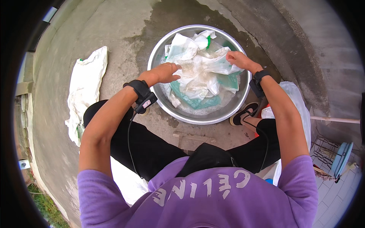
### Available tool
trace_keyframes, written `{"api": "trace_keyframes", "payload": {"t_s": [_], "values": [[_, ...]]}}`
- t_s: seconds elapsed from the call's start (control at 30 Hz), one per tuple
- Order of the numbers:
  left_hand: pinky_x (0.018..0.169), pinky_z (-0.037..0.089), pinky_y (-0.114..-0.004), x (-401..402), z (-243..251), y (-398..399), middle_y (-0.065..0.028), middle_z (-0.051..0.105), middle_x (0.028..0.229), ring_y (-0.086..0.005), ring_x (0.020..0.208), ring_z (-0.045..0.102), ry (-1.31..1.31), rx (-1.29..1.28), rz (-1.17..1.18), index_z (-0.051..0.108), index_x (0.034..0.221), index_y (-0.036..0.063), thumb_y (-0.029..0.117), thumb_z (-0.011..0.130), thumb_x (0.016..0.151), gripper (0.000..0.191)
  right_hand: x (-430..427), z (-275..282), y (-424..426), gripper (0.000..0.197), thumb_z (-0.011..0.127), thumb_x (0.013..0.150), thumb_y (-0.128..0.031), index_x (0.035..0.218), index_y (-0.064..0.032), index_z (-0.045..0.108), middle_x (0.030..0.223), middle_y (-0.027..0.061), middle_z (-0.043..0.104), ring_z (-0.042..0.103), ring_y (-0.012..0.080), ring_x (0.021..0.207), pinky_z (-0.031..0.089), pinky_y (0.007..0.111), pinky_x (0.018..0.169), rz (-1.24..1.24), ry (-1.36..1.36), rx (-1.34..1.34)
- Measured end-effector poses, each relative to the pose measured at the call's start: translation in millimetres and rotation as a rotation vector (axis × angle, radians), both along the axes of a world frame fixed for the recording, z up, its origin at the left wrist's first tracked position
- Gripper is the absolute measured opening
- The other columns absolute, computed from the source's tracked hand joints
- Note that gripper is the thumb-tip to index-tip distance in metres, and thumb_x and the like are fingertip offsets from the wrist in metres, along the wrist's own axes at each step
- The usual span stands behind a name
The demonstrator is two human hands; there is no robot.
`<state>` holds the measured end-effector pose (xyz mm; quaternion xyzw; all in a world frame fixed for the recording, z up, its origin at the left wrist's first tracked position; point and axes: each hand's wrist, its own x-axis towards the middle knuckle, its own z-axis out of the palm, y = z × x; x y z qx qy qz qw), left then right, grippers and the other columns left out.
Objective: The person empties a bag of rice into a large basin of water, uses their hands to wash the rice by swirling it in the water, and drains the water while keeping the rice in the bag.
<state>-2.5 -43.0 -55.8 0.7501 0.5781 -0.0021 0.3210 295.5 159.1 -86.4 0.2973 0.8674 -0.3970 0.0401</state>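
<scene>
A wide metal basin (199,122) stands on the floor before me, with soapy water and foam in it. Wet white sacks (182,47) with green parts lie bunched in the water, some of them above the foam. My right hand (241,60) is closed at the basin's right side, gripping a raised fold of a white sack (218,64). Over the left side of the basin hovers my left hand (164,73), thumb apart from the fingers and nothing visible between them.
Another white sack (88,88) lies on the concrete floor at the left. Wet concrete (176,14) spreads behind the basin. A small wooden frame (194,137) sits between my legs. To the right are a pale plastic bag (296,99), a wire rack (323,148) and a blue lid-like object (341,159).
</scene>
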Motion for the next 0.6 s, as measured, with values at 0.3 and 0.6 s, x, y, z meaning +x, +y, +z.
{"api": "trace_keyframes", "payload": {"t_s": [0.3,0.6], "values": [[0.078,0.048,-0.039,5.9,57.6,-49.9,-0.0164,0.061,0.099,-0.0332,0.089,0.06,-0.106,0.201,0.086,0.054,0.113,0.0032,0.023,0.06,0.082,0.037,-7.0,-78.5,-124.1,0.084,0.081,0.054,-0.012,0.128,-0.029,0.044,0.127,0.0134,0.034,0.044,0.0331,0.107,0.046,0.037,0.083,0.357,-0.58,0.446],[0.055,0.049,-0.036,-0.2,68.9,-4.7,-0.0095,0.061,0.079,-0.0265,0.068,0.062,0.357,0.475,0.023,0.056,0.091,0.0055,0.02,0.063,0.078,0.021,-3.5,-120.5,-74.3,0.012,0.054,0.075,-0.009,0.084,-0.0061,0.062,0.075,0.0175,0.061,0.059,0.0361,0.079,0.046,0.043,0.071,0.239,-0.27,0.165]]}}
